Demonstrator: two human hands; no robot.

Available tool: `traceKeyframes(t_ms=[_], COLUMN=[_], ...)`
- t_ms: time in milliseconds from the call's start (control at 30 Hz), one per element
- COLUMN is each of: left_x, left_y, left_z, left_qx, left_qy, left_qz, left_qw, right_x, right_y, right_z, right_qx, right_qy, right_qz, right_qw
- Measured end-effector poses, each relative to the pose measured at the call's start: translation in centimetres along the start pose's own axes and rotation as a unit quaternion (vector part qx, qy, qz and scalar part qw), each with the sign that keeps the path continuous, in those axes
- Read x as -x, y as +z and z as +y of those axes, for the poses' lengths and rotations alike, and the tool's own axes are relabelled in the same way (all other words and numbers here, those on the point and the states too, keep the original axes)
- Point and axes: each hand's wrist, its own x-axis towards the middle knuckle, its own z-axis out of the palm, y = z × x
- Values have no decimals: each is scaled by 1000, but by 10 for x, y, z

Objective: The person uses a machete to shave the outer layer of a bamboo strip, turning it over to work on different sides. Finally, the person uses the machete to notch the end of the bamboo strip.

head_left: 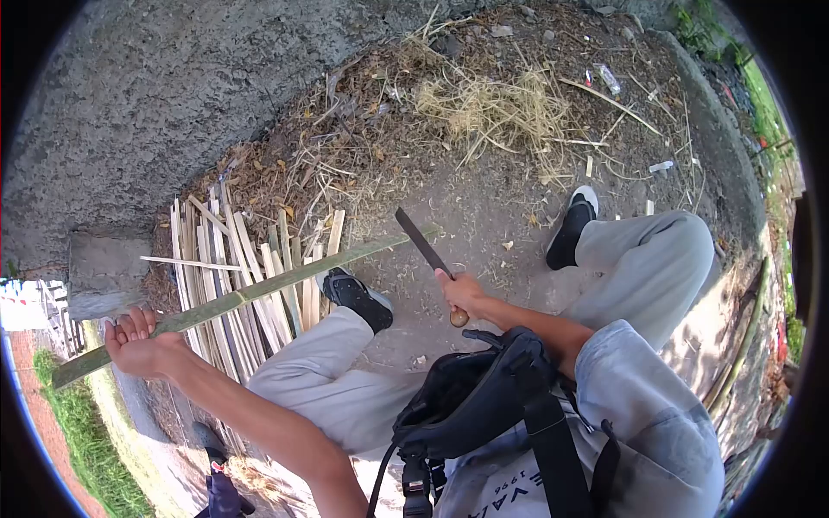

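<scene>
My left hand [138, 342] is closed around a long green bamboo strip [285, 280] near its left end. The strip slants up to the right across the view, with a pale node ring near its middle. In my right hand [463, 293] is a machete [420, 239], gripped by its round wooden handle. Its dark blade points up and to the left and overlaps the strip near the far end. Below the strip, beside my shoe, lies a pile of split bamboo slats [250, 268].
A rough grey wall [173, 95] runs along the upper left, with a concrete block [112, 272] at its foot. Dry shavings [501, 108] cover the ground ahead. A plastic bottle [609, 79] lies at upper right. Another person's leg [224, 492] shows at lower left.
</scene>
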Motion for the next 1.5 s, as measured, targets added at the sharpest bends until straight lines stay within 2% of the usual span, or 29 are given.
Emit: traceKeyframes(t_ms=[33, 133, 233, 333, 433, 533, 633, 733, 833, 933, 1033, 1133, 1233, 1333, 1433, 1500], left_x=[1, 2, -2, 0, -2, 4, 6, 12, 9, 7, 9, 20, 18, 10, 7, 2], left_y=[-3, 1, 0, 1, 0, 3, 5, 14, 6, 11, 17, 29, 26, 18, 18, 12], left_z=[1, -1, -2, -4, -3, -5, -2, 0, -3, -1, 1, 3, 6, 2, 2, 4], left_qx=[-14, -31, -29, -35, -21, -48, -40, -61, -64, -38, -44, -31, -21, -25, -4, 11], left_qy=[-4, 1, 5, 8, -4, 12, 6, 9, 12, -8, -1, -9, -2, 1, -14, -20], left_qz=[15, 29, 9, 26, 2, 28, 15, 64, 23, -23, -46, -27, -50, -63, -86, -114], left_qw=[1000, 999, 1000, 999, 1000, 998, 999, 996, 998, 999, 998, 999, 998, 998, 996, 993], right_x=[11, -18, 12, 8, -2, 17, -1, 19, 12, -5, 43, 13, -13, -2, -31, -14], right_y=[-5, -25, 0, -21, 0, -6, -11, 4, -15, 11, 9, 0, -1, -21, -16, -12], right_z=[9, 12, 3, -14, 1, -13, -9, -15, -19, -9, -46, -34, -9, -25, -16, -23], right_qx=[3, 16, 71, 12, 3, -86, -90, -75, -9, -96, -1, -66, 3, -9, -10, 13], right_qy=[-1, 21, -23, 6, 11, 40, 42, 15, 22, 17, 13, -3, 2, -4, -3, -9], right_qz=[-40, 24, 9, -25, 21, -60, 11, -75, -59, -10, -125, -36, 13, -104, -30, -40], right_qw=[999, 999, 997, 1000, 1000, 994, 995, 994, 998, 995, 992, 997, 1000, 995, 999, 999])
